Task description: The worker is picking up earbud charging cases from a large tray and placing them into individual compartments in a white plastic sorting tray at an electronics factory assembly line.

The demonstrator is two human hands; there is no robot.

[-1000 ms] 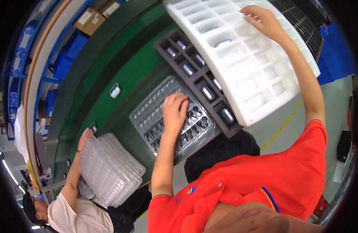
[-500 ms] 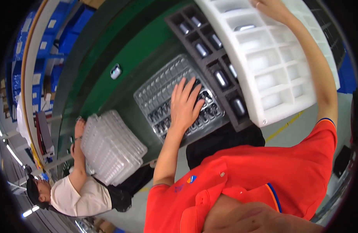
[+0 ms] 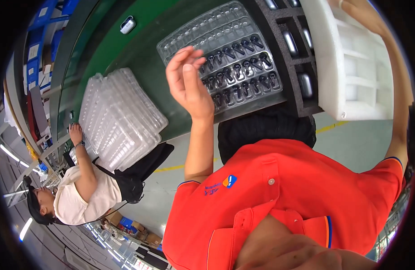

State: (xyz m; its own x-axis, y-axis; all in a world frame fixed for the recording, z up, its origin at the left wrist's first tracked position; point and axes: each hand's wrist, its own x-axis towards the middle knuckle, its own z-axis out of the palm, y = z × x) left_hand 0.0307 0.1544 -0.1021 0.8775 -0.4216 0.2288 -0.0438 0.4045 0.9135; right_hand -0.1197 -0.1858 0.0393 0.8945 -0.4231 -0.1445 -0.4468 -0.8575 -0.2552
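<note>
My left hand point(image 3: 189, 85) is raised over the left side of a clear plastic tray point(image 3: 207, 38), palm up, fingers loosely bent and apart, with nothing visible in it. Rows of black earbuds point(image 3: 247, 67) fill the nearer part of that tray; its far rows hold none. At the upper right my right hand point(image 3: 363, 15), a ring on one finger, is at the far part of a white foam tray point(image 3: 340, 72) with compartments. Its fingertips run out of the picture, so its grip is hidden. Between the two trays, a dark grey foam tray point(image 3: 299, 60) holds shiny dark oblong cases point(image 3: 305, 84).
Stacked clear plastic trays point(image 3: 122, 117) stand at the left on the green-topped bench. A small white earbud case point(image 3: 127, 24) lies farther back. At the far left a co-worker point(image 3: 88, 189) in a light shirt reaches to the bench. Blue bins point(image 3: 36, 49) line a rack behind.
My left hand has lifted off the earbuds in the clear tray and turned palm up. The view has shifted. The white foam tray now looks tilted, and my right hand stays at its far part.
</note>
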